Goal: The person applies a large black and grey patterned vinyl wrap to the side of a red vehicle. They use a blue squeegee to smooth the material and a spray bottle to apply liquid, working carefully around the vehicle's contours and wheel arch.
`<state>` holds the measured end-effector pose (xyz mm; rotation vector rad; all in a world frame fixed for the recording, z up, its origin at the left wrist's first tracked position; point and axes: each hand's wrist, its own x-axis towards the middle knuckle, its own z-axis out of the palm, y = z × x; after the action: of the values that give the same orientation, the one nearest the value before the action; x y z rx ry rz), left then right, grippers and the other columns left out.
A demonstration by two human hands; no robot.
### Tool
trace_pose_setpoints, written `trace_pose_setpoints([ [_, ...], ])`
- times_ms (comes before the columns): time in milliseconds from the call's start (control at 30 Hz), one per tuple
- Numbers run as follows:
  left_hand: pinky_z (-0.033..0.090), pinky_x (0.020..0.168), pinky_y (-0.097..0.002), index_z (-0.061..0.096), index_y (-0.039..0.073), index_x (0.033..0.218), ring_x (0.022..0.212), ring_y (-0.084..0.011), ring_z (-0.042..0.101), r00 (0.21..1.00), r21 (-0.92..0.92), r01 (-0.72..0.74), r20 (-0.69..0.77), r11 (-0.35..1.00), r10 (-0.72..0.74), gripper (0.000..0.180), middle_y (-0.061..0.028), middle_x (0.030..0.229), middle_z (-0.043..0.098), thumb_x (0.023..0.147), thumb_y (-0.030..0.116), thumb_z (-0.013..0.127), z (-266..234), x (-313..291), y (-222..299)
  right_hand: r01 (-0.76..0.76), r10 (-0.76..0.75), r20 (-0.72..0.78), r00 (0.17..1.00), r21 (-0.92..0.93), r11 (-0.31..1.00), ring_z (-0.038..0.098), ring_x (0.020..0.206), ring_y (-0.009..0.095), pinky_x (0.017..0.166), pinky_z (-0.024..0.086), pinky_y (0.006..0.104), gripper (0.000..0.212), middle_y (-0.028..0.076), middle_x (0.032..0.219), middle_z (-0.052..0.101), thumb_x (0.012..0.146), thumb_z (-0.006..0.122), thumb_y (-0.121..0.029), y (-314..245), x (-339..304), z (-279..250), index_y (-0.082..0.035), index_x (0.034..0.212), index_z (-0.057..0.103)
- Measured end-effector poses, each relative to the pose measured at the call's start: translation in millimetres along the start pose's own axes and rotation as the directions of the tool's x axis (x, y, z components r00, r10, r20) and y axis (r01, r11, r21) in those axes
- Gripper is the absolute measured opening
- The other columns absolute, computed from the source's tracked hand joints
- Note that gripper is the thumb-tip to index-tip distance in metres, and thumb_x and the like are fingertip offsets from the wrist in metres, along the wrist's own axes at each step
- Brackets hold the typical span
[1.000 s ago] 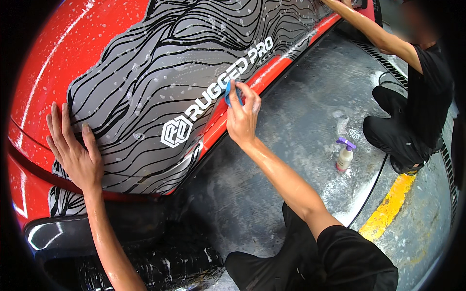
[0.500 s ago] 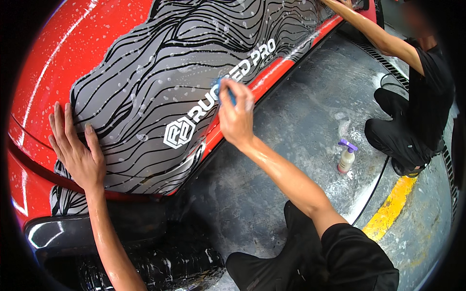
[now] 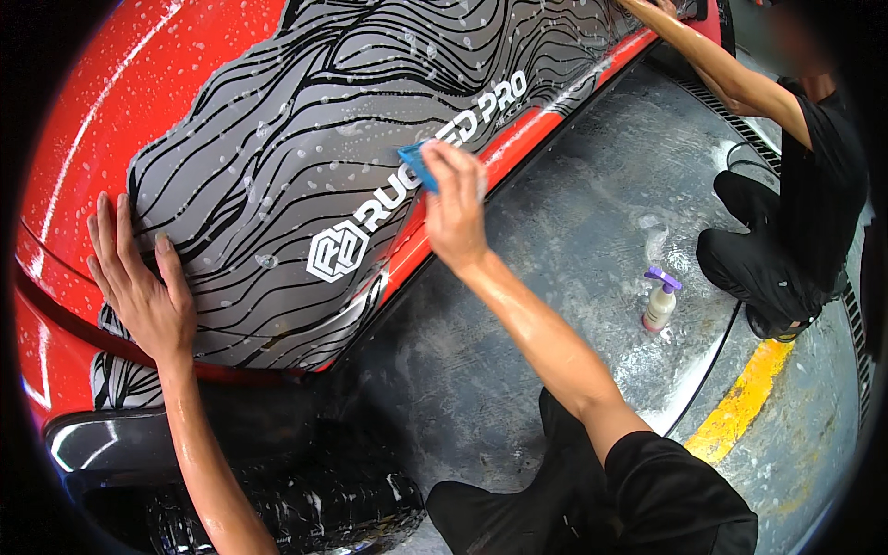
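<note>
My left hand [image 3: 143,291] lies flat with fingers spread on the red car body [image 3: 102,148], at the left edge of a grey decal [image 3: 268,176] patterned with black wavy lines. In my right hand [image 3: 455,208] is a blue squeegee [image 3: 418,166], held between thumb and fingers over the white lettering near the decal's lower edge. The hand hides part of that lettering. Water drops dot the decal and the red paint. Whether the squeegee's edge presses on the decal, I cannot tell.
A spray bottle [image 3: 660,301] with a purple top stands on the wet grey floor [image 3: 573,240]. A co-worker in black [image 3: 786,213] crouches at the right, arms reaching to the car's far end. A dark tyre [image 3: 305,509] is below my left arm; a yellow stripe [image 3: 745,402] marks the floor.
My right hand has shifted slightly to the right, and more of the squeegee's blue blade now shows. My left hand stays in nearly the same place.
</note>
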<state>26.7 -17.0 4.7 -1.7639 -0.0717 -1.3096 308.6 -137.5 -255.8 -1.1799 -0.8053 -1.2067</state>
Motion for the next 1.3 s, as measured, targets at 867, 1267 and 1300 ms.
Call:
trace_pose_setpoints([
  [867, 0.02, 0.136, -0.0547, 0.046, 0.025, 0.171, 0.168, -0.0268, 0.031, 0.997, -0.061, -0.029, -0.068, 0.998, 0.025, 0.06, -0.0013, 0.177, 0.043, 0.113, 0.041, 0.055, 11, -1, 2, 0.036, -0.036, -0.019, 0.999, 0.004, 0.999, 0.059, 0.094, 0.028, 0.084, 0.054, 0.0424, 0.093, 0.008, 0.112, 0.057, 0.075, 0.088, -0.001, -6, -24, 5, -0.018, 0.163, 0.061],
  [1267, 0.018, 0.136, -0.055, 0.043, 0.023, 0.172, 0.169, -0.027, 0.029, 0.999, -0.014, -0.026, -0.038, 1.0, 0.025, 0.061, -0.0044, 0.178, 0.042, 0.115, 0.041, 0.052, 4, 1, -1, -0.093, 0.092, -0.01, 0.996, -0.083, 0.992, 0.056, 0.105, 0.03, 0.093, 0.05, 0.0449, 0.095, 0.009, 0.123, 0.055, 0.081, 0.091, -0.008, -11, -23, 0, -0.025, 0.168, 0.055],
  [1300, 0.018, 0.136, -0.0549, 0.043, 0.022, 0.172, 0.169, -0.027, 0.029, 0.999, -0.016, -0.027, -0.037, 1.0, 0.026, 0.061, -0.0046, 0.178, 0.042, 0.115, 0.041, 0.052, 4, 1, 1, -0.105, 0.106, 0.008, 0.994, -0.063, 0.992, 0.056, 0.106, 0.03, 0.094, 0.049, 0.0452, 0.095, 0.009, 0.124, 0.055, 0.081, 0.091, -0.008, -14, -25, 0, -0.026, 0.168, 0.055],
])
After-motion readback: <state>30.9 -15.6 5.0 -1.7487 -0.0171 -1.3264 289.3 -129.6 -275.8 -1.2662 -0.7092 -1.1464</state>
